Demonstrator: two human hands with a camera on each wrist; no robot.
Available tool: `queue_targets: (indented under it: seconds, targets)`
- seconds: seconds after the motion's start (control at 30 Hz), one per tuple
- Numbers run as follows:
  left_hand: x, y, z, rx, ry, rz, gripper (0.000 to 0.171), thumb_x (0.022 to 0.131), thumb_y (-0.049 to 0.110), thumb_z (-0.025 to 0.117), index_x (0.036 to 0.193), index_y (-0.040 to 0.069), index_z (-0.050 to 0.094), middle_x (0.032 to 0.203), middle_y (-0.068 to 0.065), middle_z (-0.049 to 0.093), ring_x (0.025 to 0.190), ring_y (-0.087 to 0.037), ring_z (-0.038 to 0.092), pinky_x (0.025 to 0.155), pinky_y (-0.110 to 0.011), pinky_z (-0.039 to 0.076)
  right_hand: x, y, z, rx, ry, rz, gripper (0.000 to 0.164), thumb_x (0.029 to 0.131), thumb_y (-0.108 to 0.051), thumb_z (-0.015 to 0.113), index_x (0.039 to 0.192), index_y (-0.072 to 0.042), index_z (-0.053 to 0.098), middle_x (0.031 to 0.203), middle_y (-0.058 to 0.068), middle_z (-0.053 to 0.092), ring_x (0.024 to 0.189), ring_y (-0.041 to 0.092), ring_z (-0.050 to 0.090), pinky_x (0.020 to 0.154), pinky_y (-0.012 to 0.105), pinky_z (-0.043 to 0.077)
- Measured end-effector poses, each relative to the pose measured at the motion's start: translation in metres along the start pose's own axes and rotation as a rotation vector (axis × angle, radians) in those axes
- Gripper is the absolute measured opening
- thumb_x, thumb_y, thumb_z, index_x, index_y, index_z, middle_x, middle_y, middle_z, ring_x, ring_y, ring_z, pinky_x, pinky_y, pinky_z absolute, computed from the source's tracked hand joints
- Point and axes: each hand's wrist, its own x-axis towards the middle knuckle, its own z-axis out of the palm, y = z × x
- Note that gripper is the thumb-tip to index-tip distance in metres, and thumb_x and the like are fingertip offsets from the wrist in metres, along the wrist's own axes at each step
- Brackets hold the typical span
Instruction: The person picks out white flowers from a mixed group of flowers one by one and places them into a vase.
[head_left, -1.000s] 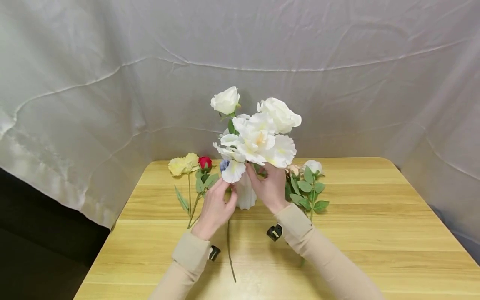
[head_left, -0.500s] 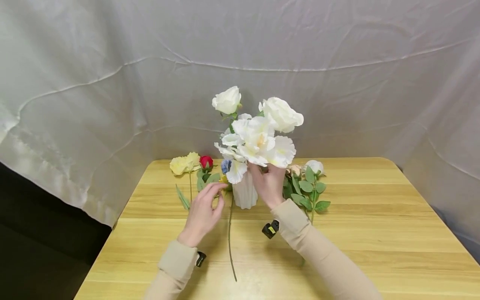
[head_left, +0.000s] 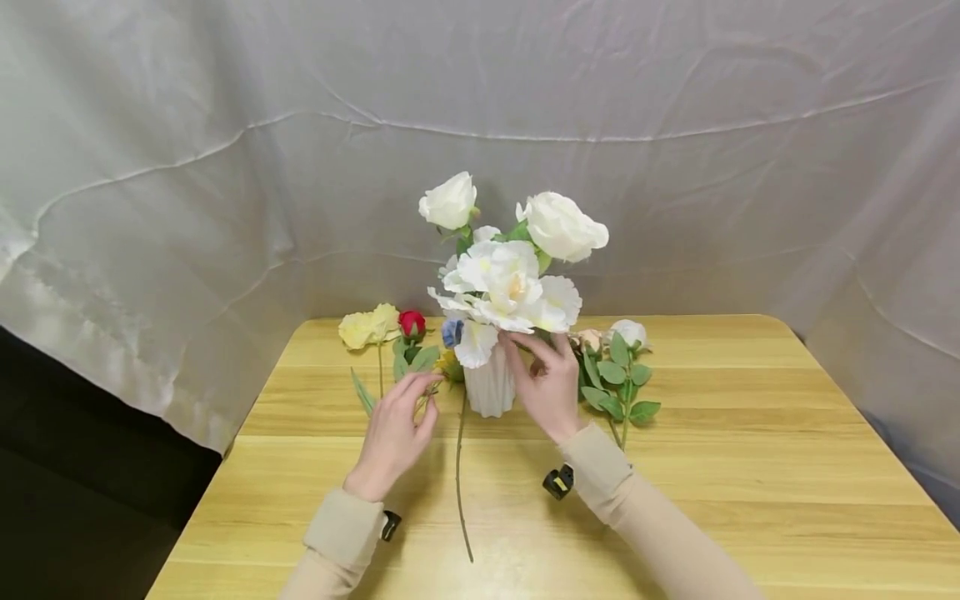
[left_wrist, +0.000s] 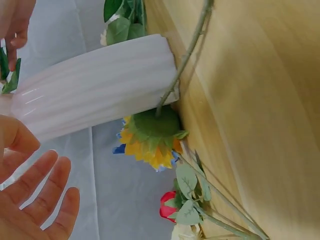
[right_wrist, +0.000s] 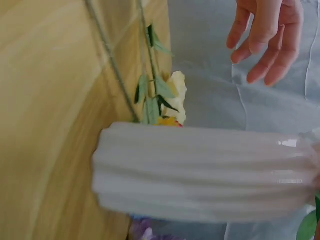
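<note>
A white fluted vase (head_left: 489,383) stands upright on the table, with a large ruffled white flower (head_left: 504,283) and two white roses (head_left: 564,227) above its mouth. My right hand (head_left: 551,387) is at the vase's mouth, thumb and forefinger closing together just under the ruffled bloom, at its stem; petals partly cover the fingertips. To the left of the vase, my left hand (head_left: 393,433) is raised with loosely bent fingers and holds nothing. In the left wrist view its fingers (left_wrist: 59,182) are spread apart. Close by lies a sunflower (left_wrist: 152,132), its long stem running toward the front.
Left of the vase lie a yellow flower (head_left: 367,326) and a red rose (head_left: 412,323) with leafy stems. A white rose (head_left: 627,333) and a peach flower (head_left: 590,338) lie on the right. A grey curtain (head_left: 675,208) hangs behind the wooden table (head_left: 750,467).
My left hand has drawn away from the blooms, to the left and down. The ruffled white flower has shifted slightly left at my right hand, whose wrist has moved a little down.
</note>
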Motion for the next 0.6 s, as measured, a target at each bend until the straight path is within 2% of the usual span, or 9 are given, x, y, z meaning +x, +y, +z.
queue_targets:
  seconds: [0.13,0.27,0.37,0.5,0.6]
  targets:
    - [-0.006,-0.001,0.000,0.022,-0.041,-0.021,0.035,0.090,0.001,0.064,0.124,0.008,0.067,0.120,-0.009,0.071,0.088,-0.025,0.071,0.067,-0.028,0.057,-0.007,0.004,-0.017,0.030,-0.018,-0.025,0.019,0.086,0.009,0.068,0.101,0.002,0.077,0.115,0.022,0.068,0.062,0.010,0.057,0.047,0.015,0.048]
    - [-0.010,-0.002,0.002,0.021,-0.085,-0.049,0.037,0.091,0.002,0.064,0.127,0.009,0.065,0.125,-0.008,0.070,0.096,-0.026,0.071,0.069,-0.031,0.059,-0.012,0.005,-0.034,0.065,-0.052,0.003,0.017,0.088,0.010,0.065,0.099,0.003,0.076,0.119,0.021,0.068,0.081,0.005,0.064,0.047,0.014,0.048]
    - [-0.011,-0.003,0.004,0.013,-0.106,-0.064,0.039,0.091,0.002,0.065,0.129,0.008,0.064,0.126,-0.009,0.069,0.098,-0.025,0.070,0.072,-0.033,0.059,-0.012,0.001,-0.045,0.055,-0.062,0.024,0.016,0.087,0.012,0.065,0.096,0.003,0.076,0.114,0.023,0.069,0.084,0.007,0.066,0.048,0.013,0.048]
    - [-0.012,-0.004,0.006,0.005,-0.124,-0.074,0.041,0.091,0.003,0.066,0.131,0.007,0.063,0.126,-0.010,0.069,0.098,-0.026,0.069,0.075,-0.035,0.059,-0.016,0.004,-0.063,0.032,-0.076,0.086,0.020,0.083,0.019,0.065,0.095,0.006,0.075,0.103,0.025,0.070,0.080,0.003,0.064,0.051,0.011,0.050]
    - [-0.012,-0.005,0.007,-0.008,-0.136,-0.080,0.042,0.091,0.002,0.066,0.132,0.007,0.062,0.126,-0.010,0.069,0.099,-0.026,0.069,0.075,-0.035,0.059,-0.022,0.013,-0.081,0.007,-0.129,0.201,0.019,0.087,0.014,0.065,0.100,0.003,0.075,0.101,0.020,0.072,0.083,-0.005,0.061,0.055,0.010,0.051]
